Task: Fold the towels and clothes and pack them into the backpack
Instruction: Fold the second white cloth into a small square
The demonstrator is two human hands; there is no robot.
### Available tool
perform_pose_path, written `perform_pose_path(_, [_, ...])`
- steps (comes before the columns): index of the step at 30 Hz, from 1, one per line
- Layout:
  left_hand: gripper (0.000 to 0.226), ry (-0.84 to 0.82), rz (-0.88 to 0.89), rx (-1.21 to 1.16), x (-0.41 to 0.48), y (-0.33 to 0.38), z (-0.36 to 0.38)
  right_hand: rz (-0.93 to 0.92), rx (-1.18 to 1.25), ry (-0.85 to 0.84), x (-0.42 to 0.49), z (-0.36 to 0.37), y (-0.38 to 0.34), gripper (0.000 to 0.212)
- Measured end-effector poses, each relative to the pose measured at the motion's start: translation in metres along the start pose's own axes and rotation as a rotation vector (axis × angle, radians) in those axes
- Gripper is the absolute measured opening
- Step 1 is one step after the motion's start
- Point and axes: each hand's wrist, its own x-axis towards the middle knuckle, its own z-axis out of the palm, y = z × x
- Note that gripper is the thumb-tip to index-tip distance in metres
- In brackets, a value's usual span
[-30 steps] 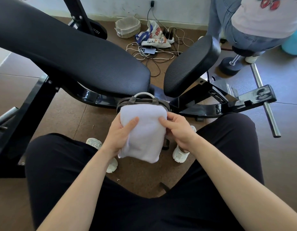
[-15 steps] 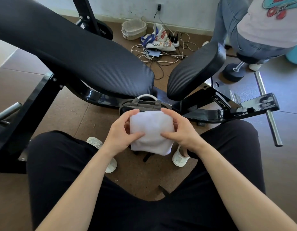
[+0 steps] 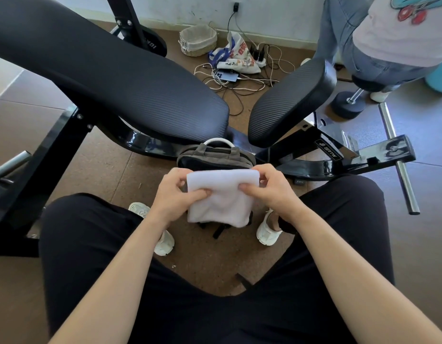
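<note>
A folded white towel [image 3: 221, 198] hangs between my knees, just above and in front of a grey backpack [image 3: 215, 157] that stands on the floor with its white handle up. My left hand [image 3: 176, 196] pinches the towel's left upper edge, thumb on the front face. On the other side my right hand [image 3: 269, 188] grips the right upper edge the same way. The towel covers the backpack's lower front, so its opening is hidden.
A black weight bench [image 3: 120, 78] with a second pad [image 3: 289, 100] stands right behind the backpack. Cables, a phone and a printed bag [image 3: 239, 58] lie on the floor beyond, next to a basket [image 3: 197, 39]. Another person [image 3: 388, 38] stands at the far right.
The towel was a longer hanging piece a second ago; it has been folded shorter and is held lower, with both hands now at its top corners.
</note>
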Motion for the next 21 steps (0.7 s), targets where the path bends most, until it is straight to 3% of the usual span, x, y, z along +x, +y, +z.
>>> perform_pose_path(3, [0.027, -0.169, -0.318, -0.399, -0.003, 0.017, 0.003, 0.205, 0.401, -0.112, -0.002, 0.004, -0.005, 0.028])
perform_pose_path(8, [0.045, -0.278, -0.58, -0.507, -0.009, 0.024, 0.017, 0.381, 0.573, -0.024, 0.002, 0.017, -0.003, 0.034])
perform_pose_path(13, [0.053, -0.346, -0.548, -0.48, -0.008, 0.011, 0.017, 0.39, 0.692, -0.029, 0.003, 0.011, -0.003, 0.041])
perform_pose_path(18, [0.047, -0.275, -0.37, -0.541, -0.007, 0.009, 0.016, 0.379, 0.745, -0.335, -0.004, 0.004, -0.004, 0.051])
perform_pose_path(21, [0.051, -0.245, -0.299, -0.524, -0.006, 0.009, 0.013, 0.388, 0.657, -0.401, -0.007, 0.008, -0.001, 0.048])
